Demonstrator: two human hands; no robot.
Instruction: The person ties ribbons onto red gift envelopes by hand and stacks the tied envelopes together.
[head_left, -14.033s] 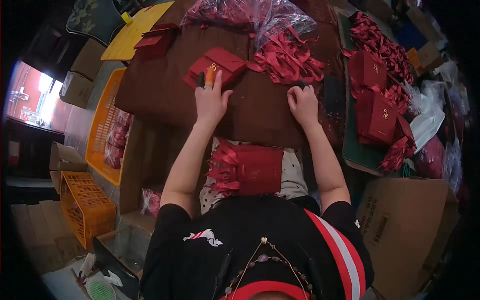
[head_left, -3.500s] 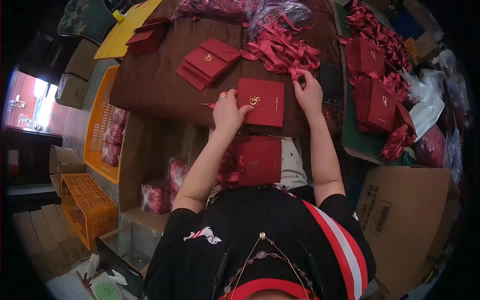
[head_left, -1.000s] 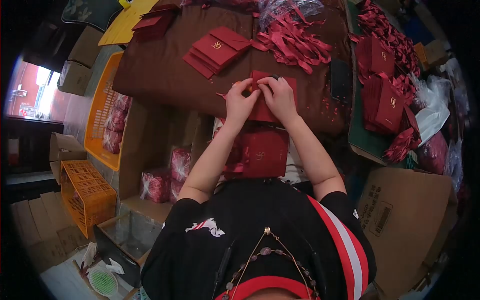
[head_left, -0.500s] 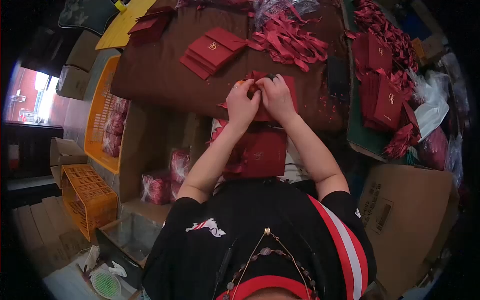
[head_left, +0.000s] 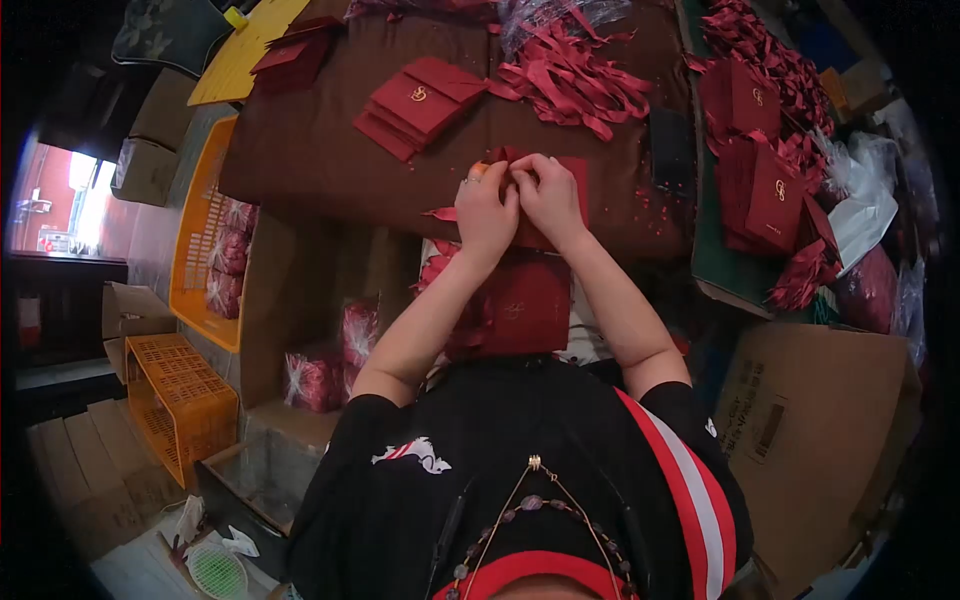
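My left hand (head_left: 487,210) and my right hand (head_left: 550,200) meet over a red card pouch (head_left: 572,180) on the brown cloth, fingers pinched together. Whatever sits between the fingertips is too small to make out. An orange cover wraps one left finger, and a ribbon end (head_left: 440,214) pokes out left of that hand. Beyond them lie a fanned stack of red pouches (head_left: 420,100) with gold print and a heap of red ribbons (head_left: 575,80). More red pouches (head_left: 525,305) rest on my lap.
A dark phone (head_left: 671,150) lies at the right of the brown cloth (head_left: 300,160). Further right, a green table (head_left: 720,270) bears pouches (head_left: 768,200) and ribbons. Orange crates (head_left: 185,400), wrapped red bundles (head_left: 312,380) and a large cardboard box (head_left: 810,430) stand around me.
Since the oldest frame, a pouch has come in front of me and both hands have come together over it. Over the last second, the hands have shifted only slightly, still pinched.
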